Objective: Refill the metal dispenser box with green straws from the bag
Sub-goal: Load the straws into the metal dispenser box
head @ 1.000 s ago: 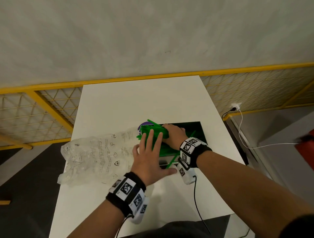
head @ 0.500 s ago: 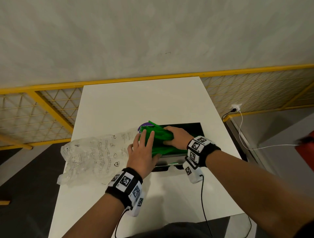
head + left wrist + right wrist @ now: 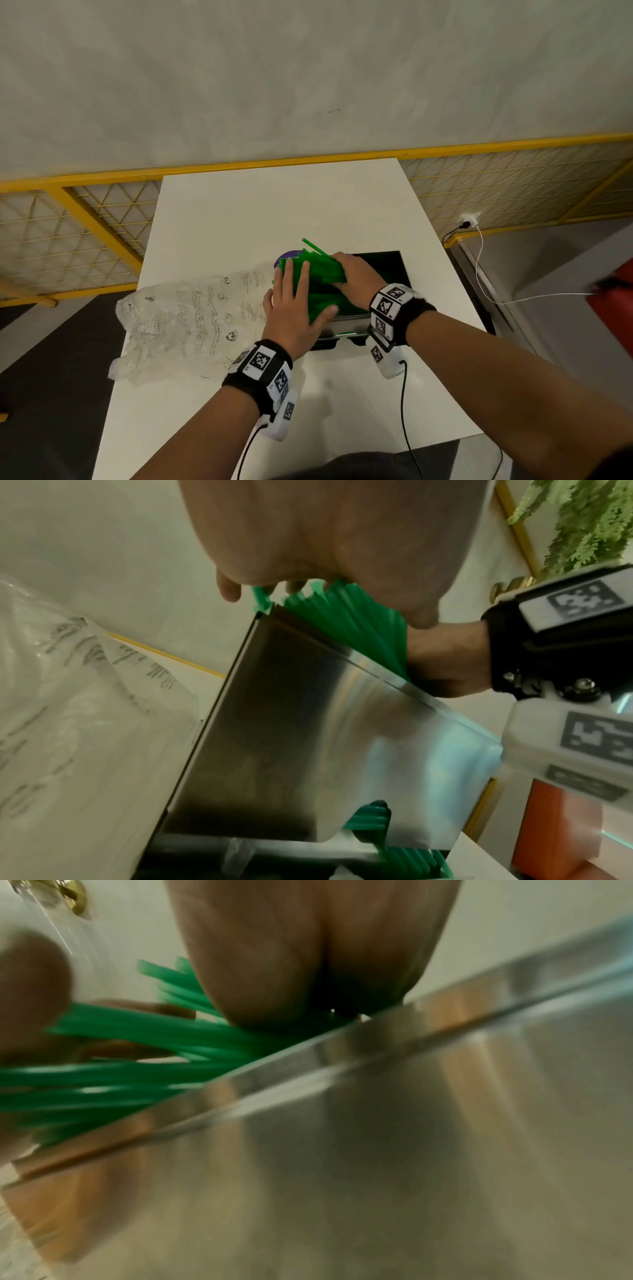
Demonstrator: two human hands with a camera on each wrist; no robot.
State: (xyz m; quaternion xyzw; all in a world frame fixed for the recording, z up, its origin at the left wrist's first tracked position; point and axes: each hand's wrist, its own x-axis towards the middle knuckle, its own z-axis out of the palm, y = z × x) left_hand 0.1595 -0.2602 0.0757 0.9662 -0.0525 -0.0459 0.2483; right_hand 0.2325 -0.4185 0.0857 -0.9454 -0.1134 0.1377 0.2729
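A pile of green straws (image 3: 318, 274) lies across the left end of the open metal dispenser box (image 3: 387, 270) on the white table. My left hand (image 3: 294, 305) rests flat on the near side of the pile with straight fingers. My right hand (image 3: 356, 277) lies over the right part of the pile, fingers curved round it. The left wrist view shows the box's shiny wall (image 3: 308, 737), straws (image 3: 359, 620) under my left hand (image 3: 308, 534), and more straws at the front slot (image 3: 373, 818). In the right wrist view my palm (image 3: 291, 961) presses straws (image 3: 137, 1074) at the box rim (image 3: 377, 1031).
The crumpled clear plastic bag (image 3: 191, 318) lies left of the box, touching my left hand. A purple round label (image 3: 286, 257) peeks out behind the straws. A white cable and plug (image 3: 469, 219) hang right of the table, and a yellow mesh fence (image 3: 102, 219) runs behind.
Straws that stuck out toward me and to the right are now gathered into the pile. My left hand has slid a little farther onto the straws. The right hand has barely moved.
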